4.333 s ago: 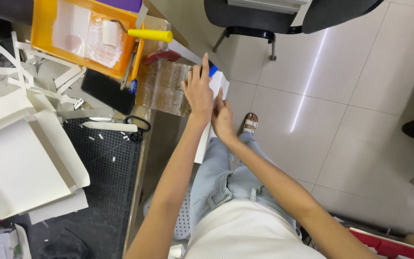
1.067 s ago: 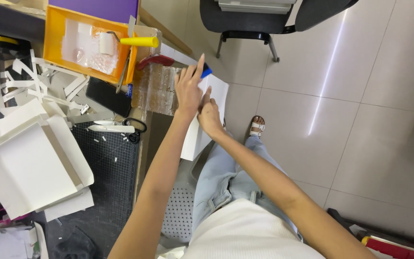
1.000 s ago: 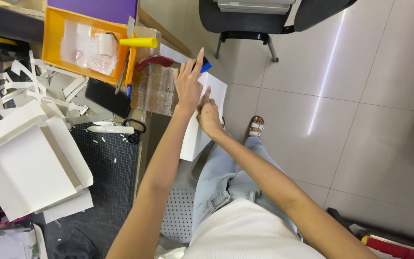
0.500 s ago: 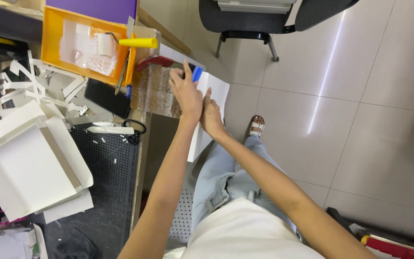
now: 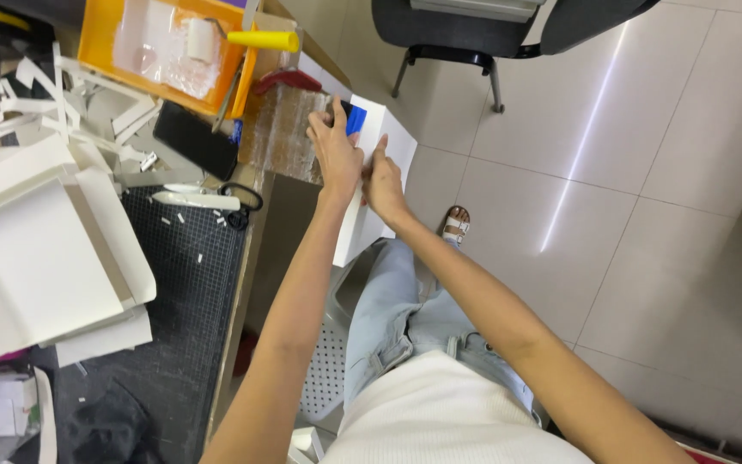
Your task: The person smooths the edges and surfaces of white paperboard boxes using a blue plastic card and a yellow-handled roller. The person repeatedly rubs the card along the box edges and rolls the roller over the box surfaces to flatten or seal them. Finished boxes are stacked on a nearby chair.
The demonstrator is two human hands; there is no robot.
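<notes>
My left hand (image 5: 334, 152) grips a small blue tool (image 5: 353, 119) and presses it on the top of a tall white board box (image 5: 369, 176) that stands beside the table edge. My right hand (image 5: 385, 178) rests flat against the side of the same box, thumb up. A clear plastic-wrapped bundle (image 5: 281, 133) lies on the table corner just left of my left hand.
An orange tray (image 5: 103, 60) with a yellow-handled roller (image 5: 255, 39) sits at the table's back. White folded card boxes (image 5: 40, 258), card strips, a black phone (image 5: 192, 139) and scissors (image 5: 235, 202) lie on a black cutting mat (image 5: 184, 292). A dark chair (image 5: 508, 26) stands on the tiled floor.
My left hand's fingers, earlier spread flat on the box top, have curled around the blue tool. The right hand has stayed against the box side.
</notes>
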